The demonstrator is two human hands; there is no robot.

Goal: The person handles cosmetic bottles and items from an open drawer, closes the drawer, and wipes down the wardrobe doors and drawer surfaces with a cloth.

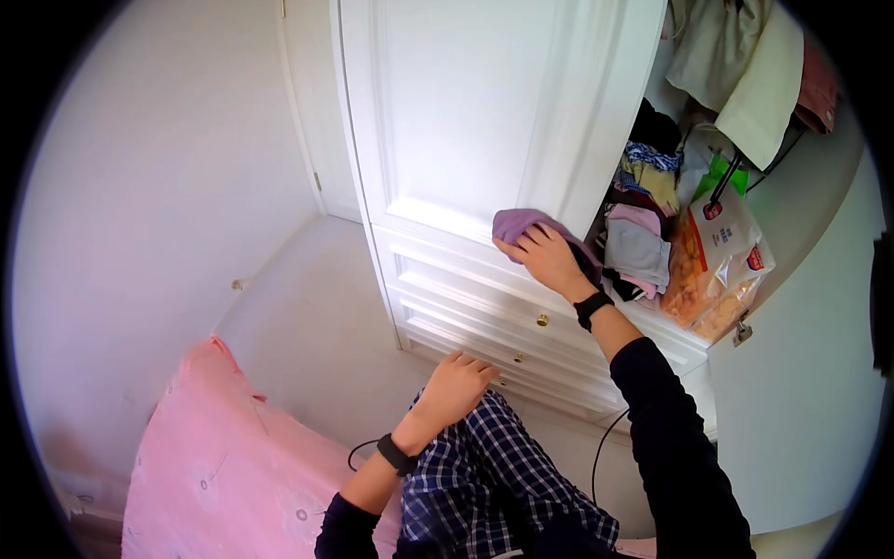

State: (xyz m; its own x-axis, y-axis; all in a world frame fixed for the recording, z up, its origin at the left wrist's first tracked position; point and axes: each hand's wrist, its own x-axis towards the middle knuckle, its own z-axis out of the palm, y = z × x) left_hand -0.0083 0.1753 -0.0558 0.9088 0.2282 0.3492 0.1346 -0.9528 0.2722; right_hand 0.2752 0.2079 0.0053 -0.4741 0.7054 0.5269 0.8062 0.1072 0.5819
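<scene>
A folded purple cloth [518, 222] is under my right hand [549, 259], whose fingers are closed over it. The cloth lies against the lower part of a white wardrobe door [475, 121], just above the drawers. Part of the cloth is hidden behind the hand. My left hand [456, 388] hovers by my knee in front of the lower drawers. Its fingers are loosely curled together, and nothing shows in them. Both wrists wear black bands.
White drawers [447, 289] with brass knobs [542, 320] sit below the door. At right, an open compartment holds folded clothes [638, 244], a plastic snack bag [722, 256] and hanging garments [759, 88]. Its open door [805, 401] stands right. Pink bedding [233, 456] lies lower left.
</scene>
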